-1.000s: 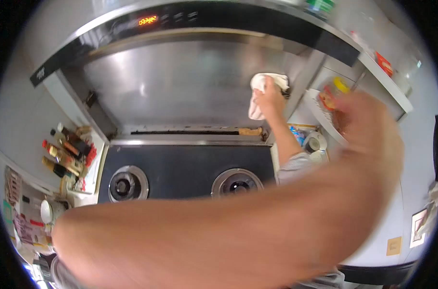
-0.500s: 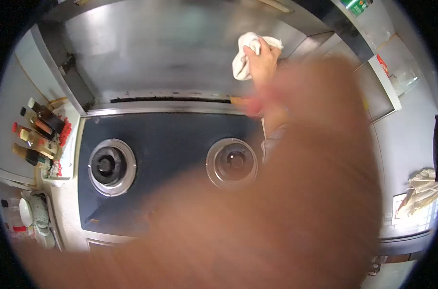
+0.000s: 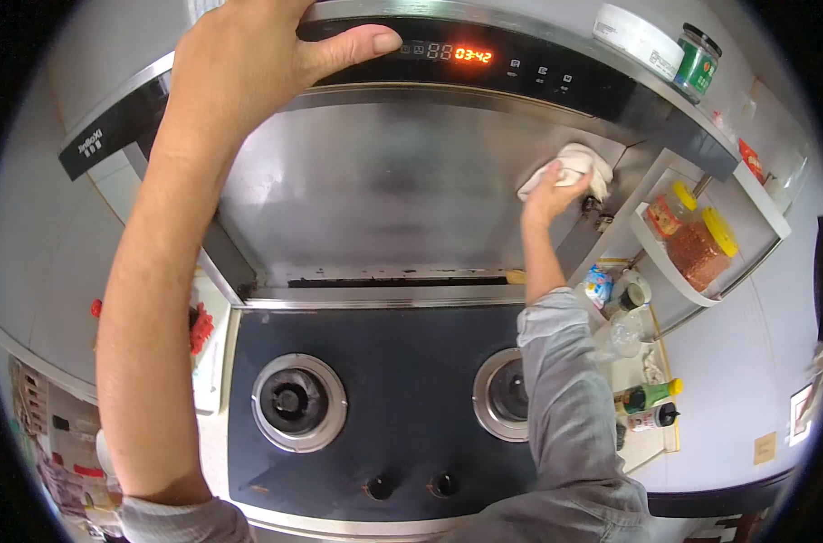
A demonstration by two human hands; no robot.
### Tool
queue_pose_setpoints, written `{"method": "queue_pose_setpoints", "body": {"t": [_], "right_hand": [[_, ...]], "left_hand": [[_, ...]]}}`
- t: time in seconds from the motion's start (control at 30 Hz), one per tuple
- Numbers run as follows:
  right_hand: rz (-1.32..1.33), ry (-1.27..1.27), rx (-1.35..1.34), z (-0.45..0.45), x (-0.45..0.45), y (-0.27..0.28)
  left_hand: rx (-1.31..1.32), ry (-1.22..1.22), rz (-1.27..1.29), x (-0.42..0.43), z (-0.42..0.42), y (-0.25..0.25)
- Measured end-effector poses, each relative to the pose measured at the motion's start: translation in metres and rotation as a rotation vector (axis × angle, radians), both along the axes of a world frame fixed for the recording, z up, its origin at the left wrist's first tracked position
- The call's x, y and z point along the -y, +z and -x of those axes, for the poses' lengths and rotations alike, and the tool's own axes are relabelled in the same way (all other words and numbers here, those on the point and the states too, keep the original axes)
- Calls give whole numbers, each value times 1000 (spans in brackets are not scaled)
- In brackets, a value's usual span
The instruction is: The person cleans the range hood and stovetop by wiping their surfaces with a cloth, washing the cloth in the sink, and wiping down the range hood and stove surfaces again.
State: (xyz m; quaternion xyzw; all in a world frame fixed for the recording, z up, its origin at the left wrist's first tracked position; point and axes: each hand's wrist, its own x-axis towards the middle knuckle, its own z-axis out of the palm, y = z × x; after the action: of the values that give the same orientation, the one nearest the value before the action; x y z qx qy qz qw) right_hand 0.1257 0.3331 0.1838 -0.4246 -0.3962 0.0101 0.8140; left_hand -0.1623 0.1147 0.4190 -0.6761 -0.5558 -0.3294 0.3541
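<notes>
My right hand (image 3: 554, 195) presses a bunched white cloth (image 3: 579, 167) against the right end of the steel back panel (image 3: 384, 190). Its fingers are closed on the cloth. At the upper left, my left hand (image 3: 248, 54) lies over the front edge of a black range hood (image 3: 357, 68). The thumb stretches out along the hood's panel beside a lit display (image 3: 473, 56) reading 03:42. The other left fingers are cut off at the top of the view. Below both arms is a black gas hob (image 3: 375, 362); my right sleeve partly covers its right burner (image 3: 502, 394).
On the right a corner shelf (image 3: 669, 262) holds yellow-lidded jars (image 3: 701, 249). Several bottles (image 3: 647, 398) stand beneath it. A green jar (image 3: 697, 63) and a white round box (image 3: 638, 41) sit on top of the hood. A white tray (image 3: 214, 362) lies left of the hob.
The view has tilted up, bringing the hood front in. The blurred arm that crossed the view is gone, and my left hand is on the hood. My right hand has slid the cloth slightly rightward.
</notes>
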Motion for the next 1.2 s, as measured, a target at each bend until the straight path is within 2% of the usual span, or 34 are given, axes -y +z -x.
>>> {"method": "queue_pose_setpoints", "body": {"t": [0.07, 0.1, 0.13, 0.2, 0.27, 0.33, 0.43, 0.47, 0.5, 0.53, 0.57, 0.6, 0.67, 0.73, 0.77, 0.87, 1.0, 1.03, 1.1, 1.13, 1.17, 1.2], "right_hand": [[-109, 72, 82, 57, 18, -5], [-28, -9, 226, 89, 25, -13], [26, -79, 464, 121, 42, -17], [31, 56, 920, 168, 35, -47], [30, -12, 1384, 193, 61, -40], [-181, -7, 1562, 190, 49, -45], [-275, 57, 1629, 127, 34, -39], [-282, -72, 1653, 93, 40, -24], [-198, -224, 1631, 65, 34, -26], [382, -28, 1715, 36, 47, -2], [220, -303, 1698, -7, 27, -35], [54, -422, 1595, -37, 29, -36], [26, -525, 1340, -66, 28, -42], [296, -449, 1222, -64, 39, -45], [250, -457, 1100, -53, 42, -49], [267, -378, 390, 26, 43, -59], [267, -235, 92, 126, 47, -45], [188, -270, 190, 152, 46, -47], [-8, -53, 170, 212, 55, -39], [45, -317, 371, 244, 73, -26], [-243, -116, 350, 271, 77, -8], [-164, -84, 629, 297, 75, -22]], "left_hand": [[65, 32, -5, 0, -4, -1], [102, 47, -8, -1, -7, -3], [127, 45, -10, -1, -10, -5], [169, 48, -6, -2, -16, -9], [40, 19, -165, -9, -8, -16], [-35, -42, -315, -14, -4, -23], [2, -65, -271, -16, -2, -22], [33, -70, -247, -15, 1, -23], [-74, -25, -359, -18, 4, -26], [-183, 22, -467, -20, 8, -33], [-217, -23, -551, -23, 12, -44], [-155, -60, -609, -20, 9, -60], [-105, -118, -521, -11, 27, -97], [-82, -71, -351, 6, 51, -140], [-40, 9, -230, 19, 62, -160], [167, 126, 32, 57, 102, -216], [380, 215, 252, 91, 144, -272], [415, 218, 291, 94, 151, -283], [486, 195, 359, 95, 158, -302], [492, 184, 377, 91, 162, -310], [492, 165, 369, 87, 161, -316], [492, 144, 366, 82, 160, -322]]}}
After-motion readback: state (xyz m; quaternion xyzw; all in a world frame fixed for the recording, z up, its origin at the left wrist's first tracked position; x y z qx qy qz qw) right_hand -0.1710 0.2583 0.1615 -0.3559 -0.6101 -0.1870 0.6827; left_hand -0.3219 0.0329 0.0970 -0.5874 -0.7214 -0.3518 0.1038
